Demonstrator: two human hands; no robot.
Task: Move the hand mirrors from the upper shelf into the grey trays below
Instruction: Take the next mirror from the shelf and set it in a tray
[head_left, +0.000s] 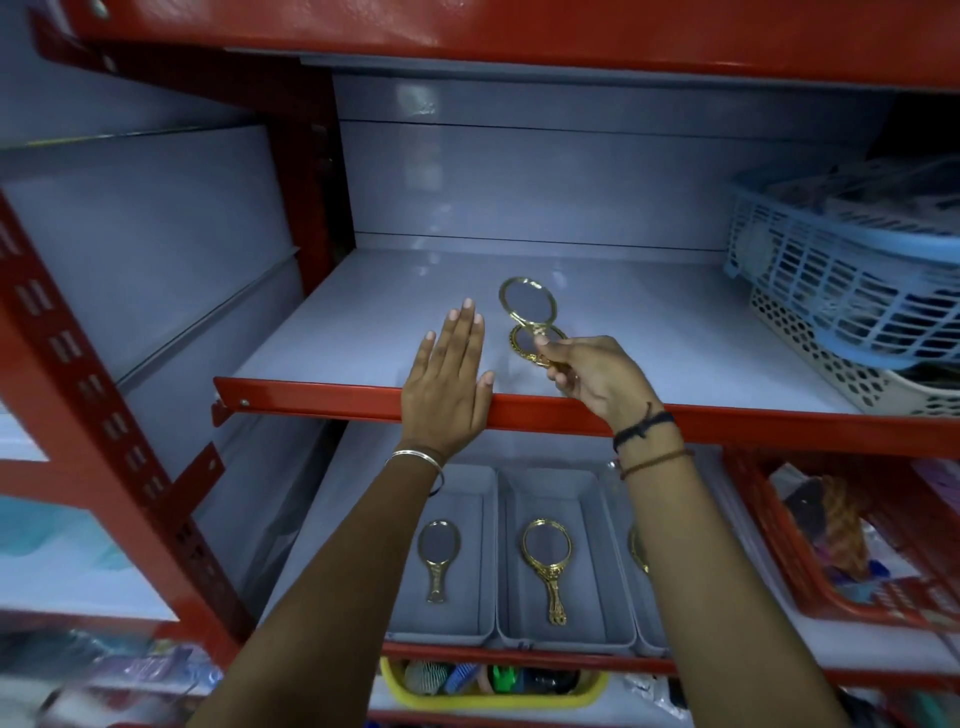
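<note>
On the upper shelf (363, 332), my right hand (597, 379) pinches the handle of a gold hand mirror (532, 344), which is lifted slightly near the front edge. A second gold mirror (525, 300) shows just behind it, its handle hidden by the first. My left hand (447, 384) rests flat and open, palm down, over the red front lip. Below stand three grey trays: the left tray (467, 631) holds a mirror (438, 553), the middle tray (597, 636) holds a mirror (548, 561), and the right tray is mostly hidden by my forearm, with a mirror's edge (638, 551) showing.
A blue basket (841, 270) sits stacked on a beige basket (831, 358) at the upper shelf's right end. A red basket (841, 597) with goods stands right of the trays. A yellow tray (493, 699) of small items sits on the shelf beneath. Red uprights frame the left.
</note>
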